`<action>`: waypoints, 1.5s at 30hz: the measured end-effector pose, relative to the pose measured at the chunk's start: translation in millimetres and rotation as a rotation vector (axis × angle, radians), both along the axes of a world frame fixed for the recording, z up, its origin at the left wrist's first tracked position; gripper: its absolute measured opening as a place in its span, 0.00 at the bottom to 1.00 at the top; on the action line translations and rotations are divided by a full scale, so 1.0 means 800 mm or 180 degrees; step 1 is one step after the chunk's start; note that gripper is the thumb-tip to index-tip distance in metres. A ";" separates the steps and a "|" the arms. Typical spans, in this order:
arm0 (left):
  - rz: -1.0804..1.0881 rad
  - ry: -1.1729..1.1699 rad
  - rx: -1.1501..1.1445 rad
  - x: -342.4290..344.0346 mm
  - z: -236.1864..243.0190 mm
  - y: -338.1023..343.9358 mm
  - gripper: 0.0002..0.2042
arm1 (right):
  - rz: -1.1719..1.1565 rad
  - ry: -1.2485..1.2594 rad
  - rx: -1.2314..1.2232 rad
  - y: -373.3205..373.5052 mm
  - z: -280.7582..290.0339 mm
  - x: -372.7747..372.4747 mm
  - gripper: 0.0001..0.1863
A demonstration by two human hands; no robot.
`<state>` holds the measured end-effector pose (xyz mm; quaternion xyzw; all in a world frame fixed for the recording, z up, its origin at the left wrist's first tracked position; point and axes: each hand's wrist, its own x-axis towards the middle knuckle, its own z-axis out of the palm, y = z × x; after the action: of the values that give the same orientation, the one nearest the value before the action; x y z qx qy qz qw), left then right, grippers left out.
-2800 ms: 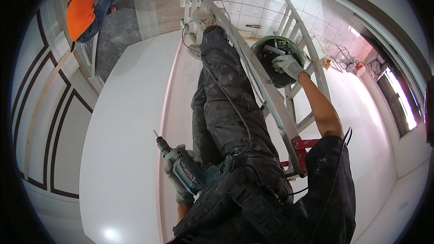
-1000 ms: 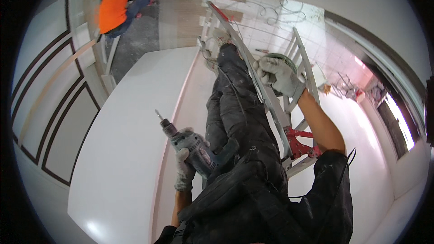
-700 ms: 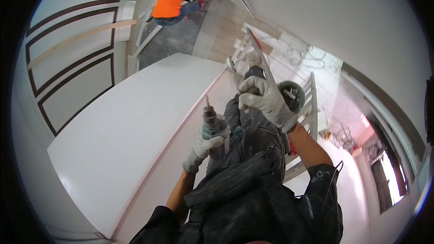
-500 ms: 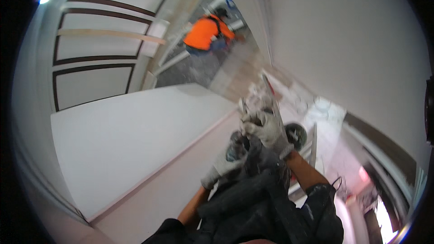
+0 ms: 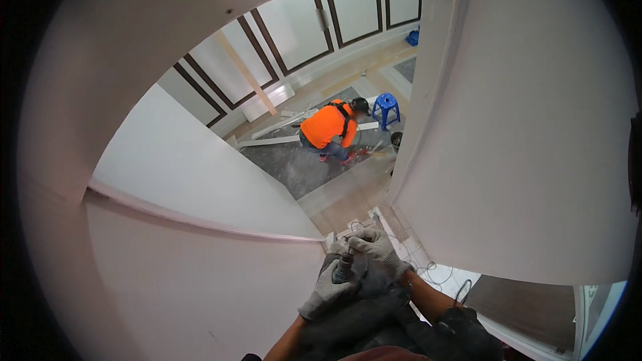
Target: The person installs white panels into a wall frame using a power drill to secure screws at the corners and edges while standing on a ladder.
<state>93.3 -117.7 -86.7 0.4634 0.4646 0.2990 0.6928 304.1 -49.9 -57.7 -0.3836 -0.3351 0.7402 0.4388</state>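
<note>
My left hand [image 5: 326, 294], in a pale knitted glove, is wrapped round a dark, teal-tinged power drill [image 5: 344, 269] held upright close to my body. My right hand [image 5: 376, 247], gloved the same way, is closed at the drill's front end. Its fingers are pressed together there; whatever small part they pinch is too small to make out. Dark clothing lies just behind and below both hands.
White panels [image 5: 200, 160] flank me on the left, and a tall pale wall [image 5: 528, 127] on the right. Below, a person in an orange top [image 5: 325, 127] crouches on grey flooring among loose strips, near a blue stool [image 5: 386, 108]. A cable [image 5: 428, 271] trails at lower right.
The view has swung, so the crouching person sits lower in it and the blue stool and more wall panels show. Both hands appear lower and further left, still together at the drill.
</note>
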 end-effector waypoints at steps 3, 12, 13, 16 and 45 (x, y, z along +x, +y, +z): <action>0.0095 -0.0256 0.0072 0.007 -0.009 -0.015 0.22 | 0.0127 -0.0139 0.0569 -0.020 0.006 0.003 0.14; 0.0016 -0.0109 0.0562 0.008 -0.009 -0.028 0.26 | -0.0224 -0.0733 0.0495 -0.068 0.024 0.005 0.14; 0.0000 -0.0024 0.0662 0.006 -0.005 -0.031 0.26 | -0.0225 -0.0903 0.0460 -0.074 0.024 0.001 0.13; -0.0038 0.0302 0.1044 0.002 0.004 -0.032 0.27 | -0.0234 -0.1032 0.0593 -0.076 0.027 -0.003 0.12; 0.0730 -0.1041 0.0431 0.035 -0.077 -0.109 0.30 | 0.0274 -0.1733 0.1372 -0.119 -0.003 0.024 0.10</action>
<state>121.3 -205.3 -148.5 0.3983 0.3746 0.4777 0.6877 323.2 -144.7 -60.1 -0.4510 -0.6044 0.5408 0.3726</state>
